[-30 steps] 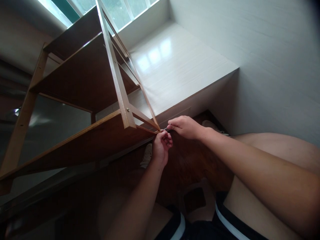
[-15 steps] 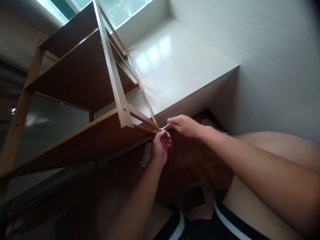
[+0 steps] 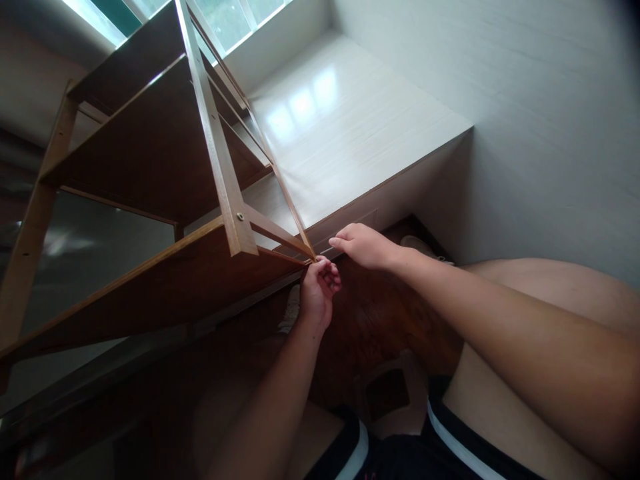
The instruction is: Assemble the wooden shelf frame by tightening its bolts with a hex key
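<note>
A brown wooden shelf rack (image 3: 165, 280) with several boards leans across the left half of the view. Its thin side rails (image 3: 280, 183) meet at a corner near the middle. My left hand (image 3: 319, 293) is curled into a fist right at that corner, touching the rail end; what its fingers enclose is hidden. My right hand (image 3: 364, 245) is just to the right and slightly above, fingers pinched together and pointing at the same corner. A thin metal tool barely shows at its fingertips. A round bolt head (image 3: 241, 216) sits on the nearer upright.
A pale glossy platform (image 3: 350, 127) runs under the window (image 3: 225, 17) behind the rack. A white wall (image 3: 525, 100) stands to the right. Below the hands are dark wood floor (image 3: 380, 320), a light shoe (image 3: 415, 245) and my bare legs in black shorts.
The rack and both hands have shifted slightly left and up in view. My right hand has closed in on the corner, and the thin metal tool seen between the hands is now almost hidden.
</note>
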`<state>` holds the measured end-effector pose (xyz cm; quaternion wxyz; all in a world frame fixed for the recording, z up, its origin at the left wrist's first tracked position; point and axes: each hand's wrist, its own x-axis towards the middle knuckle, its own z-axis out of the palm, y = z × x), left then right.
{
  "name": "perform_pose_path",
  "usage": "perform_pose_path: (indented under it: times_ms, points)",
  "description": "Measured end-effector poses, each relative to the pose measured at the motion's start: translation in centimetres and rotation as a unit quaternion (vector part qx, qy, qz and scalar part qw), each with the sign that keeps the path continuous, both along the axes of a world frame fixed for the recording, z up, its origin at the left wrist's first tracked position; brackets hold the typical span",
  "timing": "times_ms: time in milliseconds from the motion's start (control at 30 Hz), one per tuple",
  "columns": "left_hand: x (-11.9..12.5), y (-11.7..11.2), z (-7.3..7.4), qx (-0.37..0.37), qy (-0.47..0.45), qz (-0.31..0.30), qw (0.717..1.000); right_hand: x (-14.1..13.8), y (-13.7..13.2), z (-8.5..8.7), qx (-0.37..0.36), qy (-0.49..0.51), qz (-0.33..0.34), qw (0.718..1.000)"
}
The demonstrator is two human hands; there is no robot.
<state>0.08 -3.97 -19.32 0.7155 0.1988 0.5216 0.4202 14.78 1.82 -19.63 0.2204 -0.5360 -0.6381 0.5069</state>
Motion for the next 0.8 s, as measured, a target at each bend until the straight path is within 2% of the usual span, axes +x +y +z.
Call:
perform_pose_path:
  times_ms: [67,100,267,533,800]
  points:
    - [0.0,0.0,0.0,0.001,-0.002,0.000,1.000,0.4,0.2,0.1,0.086,-0.061,0.026,0.994]
    - [0.0,0.0,0.0,-0.001,-0.001,0.001,1.000,0.6,0.2,0.2,0.103,-0.073,0.044,0.991]
    - [0.0,0.0,-0.1,-0.007,0.004,0.005,1.000,0.8,-0.2,0.3,0.126,-0.067,0.086,0.986]
    - [0.0,0.0,-0.1,-0.004,-0.003,0.001,1.000,0.7,-0.5,-0.2,0.168,-0.089,0.071,0.979]
    - [0.0,0.1,-0.1,-0.008,-0.001,0.002,1.000,0.8,-0.9,-0.6,0.219,-0.066,0.093,0.969]
